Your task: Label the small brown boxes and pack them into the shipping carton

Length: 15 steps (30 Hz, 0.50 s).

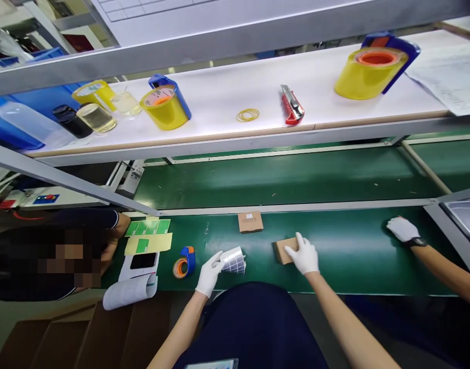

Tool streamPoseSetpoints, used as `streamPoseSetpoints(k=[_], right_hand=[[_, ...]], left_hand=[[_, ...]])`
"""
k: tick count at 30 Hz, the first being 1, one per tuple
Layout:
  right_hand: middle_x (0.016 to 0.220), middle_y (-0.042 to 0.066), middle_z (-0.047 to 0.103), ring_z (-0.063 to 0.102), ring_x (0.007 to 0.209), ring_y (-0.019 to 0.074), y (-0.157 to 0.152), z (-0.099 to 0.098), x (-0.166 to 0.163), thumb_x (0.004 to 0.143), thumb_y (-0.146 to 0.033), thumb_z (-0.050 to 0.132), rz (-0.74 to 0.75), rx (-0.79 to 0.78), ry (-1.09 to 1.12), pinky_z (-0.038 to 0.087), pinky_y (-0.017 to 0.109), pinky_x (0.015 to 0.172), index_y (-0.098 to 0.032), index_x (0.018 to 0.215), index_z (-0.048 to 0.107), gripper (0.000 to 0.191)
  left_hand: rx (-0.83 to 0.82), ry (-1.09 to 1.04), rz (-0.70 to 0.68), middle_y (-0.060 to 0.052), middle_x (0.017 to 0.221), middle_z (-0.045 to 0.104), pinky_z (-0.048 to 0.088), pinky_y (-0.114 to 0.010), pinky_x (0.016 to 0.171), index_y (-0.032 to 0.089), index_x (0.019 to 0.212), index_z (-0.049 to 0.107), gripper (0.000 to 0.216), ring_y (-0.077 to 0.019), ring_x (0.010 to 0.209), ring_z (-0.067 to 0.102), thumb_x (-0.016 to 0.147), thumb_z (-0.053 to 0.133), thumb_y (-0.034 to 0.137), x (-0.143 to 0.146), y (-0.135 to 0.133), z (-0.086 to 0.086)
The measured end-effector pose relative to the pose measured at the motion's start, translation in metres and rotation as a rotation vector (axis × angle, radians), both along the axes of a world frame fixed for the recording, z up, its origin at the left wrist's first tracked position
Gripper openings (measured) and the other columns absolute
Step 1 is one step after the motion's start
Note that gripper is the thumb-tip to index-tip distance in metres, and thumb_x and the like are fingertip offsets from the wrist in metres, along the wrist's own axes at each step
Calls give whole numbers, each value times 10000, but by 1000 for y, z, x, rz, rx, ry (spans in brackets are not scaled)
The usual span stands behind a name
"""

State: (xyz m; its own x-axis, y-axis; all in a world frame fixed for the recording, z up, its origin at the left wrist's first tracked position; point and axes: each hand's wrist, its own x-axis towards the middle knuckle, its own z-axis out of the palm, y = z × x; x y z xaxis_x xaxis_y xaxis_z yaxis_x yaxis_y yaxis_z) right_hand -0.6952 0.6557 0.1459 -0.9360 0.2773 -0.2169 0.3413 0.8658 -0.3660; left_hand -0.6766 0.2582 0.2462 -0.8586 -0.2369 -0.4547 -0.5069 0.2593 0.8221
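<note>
Box [281, 251] under right hand [305, 255], labels [235, 260] seemingly left

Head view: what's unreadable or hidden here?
- Print on the label sheet in the left hand: too small, head view.
- Right part of the small box: hidden under the right hand; grip or rest unclear.
- Sticker text on the far box: too small.
- Top-right paper on the shelf: cut off by the frame edge.
</note>
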Motion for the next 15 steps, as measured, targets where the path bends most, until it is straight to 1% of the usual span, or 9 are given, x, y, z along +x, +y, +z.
streamPoseSetpoints(k=[2, 4, 5, 7, 10, 12, 13, 14, 15], right_hand=[[1460, 197, 519, 560, 1142, 372, -60, 4, 9, 918, -648, 551, 16, -38, -1, 435, 417, 934, -176, 1611, 328, 868], [1477, 212, 504, 546, 1172, 387, -108, 10, 6, 917, -644, 560, 15, -86, -10, 427, 422, 941, -149, 1623, 287, 904], [1487, 222, 493, 537, 1191, 394, -127, 13, 0, 917, -639, 563, 9, -109, -12, 424, 427, 949, -130, 1627, 266, 922], [1499, 245, 473, 525, 1214, 404, -154, 18, -15, 915, -634, 564, -21, -144, -11, 425, 437, 959, -86, 1631, 224, 964], [1474, 274, 481, 543, 1197, 404, -172, 24, -40, 903, -634, 573, -95, -163, 1, 442, 453, 955, -50, 1630, 182, 1012], [1452, 284, 495, 556, 1183, 404, -176, 27, -52, 887, -619, 598, -122, -165, 21, 456, 468, 955, -41, 1620, 205, 1013], [1452, 290, 492, 553, 1192, 410, -176, 30, -55, 878, -601, 616, -116, -162, 48, 459, 483, 965, -36, 1609, 237, 998], [1460, 295, 485, 543, 1214, 420, -175, 34, -55, 872, -575, 629, -102, -157, 93, 457, 505, 984, -32, 1592, 279, 967], [1470, 295, 479, 530, 1241, 426, -175, 40, -53, 876, -541, 630, -81, -162, 152, 452, 530, 1007, -34, 1570, 330, 910]], left_hand=[[18, 18, -15, -78, 887, 756, 563, -358, 731, 147, 1299, 742, 656, -222, 773, 656, 742, 753, 493, -1, -3, 1], [26, 33, -37, -88, 917, 753, 554, -353, 742, 127, 1252, 760, 624, -221, 792, 649, 741, 755, 486, -2, -6, 3], [34, 40, -58, -83, 901, 745, 548, -351, 750, 119, 1233, 766, 608, -218, 792, 642, 737, 761, 470, -3, -8, 5], [68, 46, -120, -51, 827, 710, 531, -343, 757, 111, 1257, 750, 597, -197, 761, 611, 748, 765, 423, -2, -11, 10], [143, 51, -237, 26, 676, 595, 482, -317, 725, 117, 1410, 648, 664, -149, 671, 513, 806, 747, 374, 2, -19, 20], [194, 73, -308, 42, 668, 571, 461, -307, 734, 128, 1513, 542, 740, -135, 668, 477, 840, 743, 360, 6, -26, 26], [222, 86, -336, 28, 722, 611, 458, -305, 745, 137, 1553, 488, 779, -131, 683, 473, 850, 747, 353, 8, -30, 29], [254, 99, -357, -4, 828, 669, 458, -304, 753, 152, 1585, 436, 816, -126, 697, 471, 858, 750, 347, 10, -34, 33], [291, 107, -371, -46, 978, 710, 461, -302, 757, 171, 1610, 391, 846, -118, 708, 468, 864, 754, 342, 11, -38, 37]])
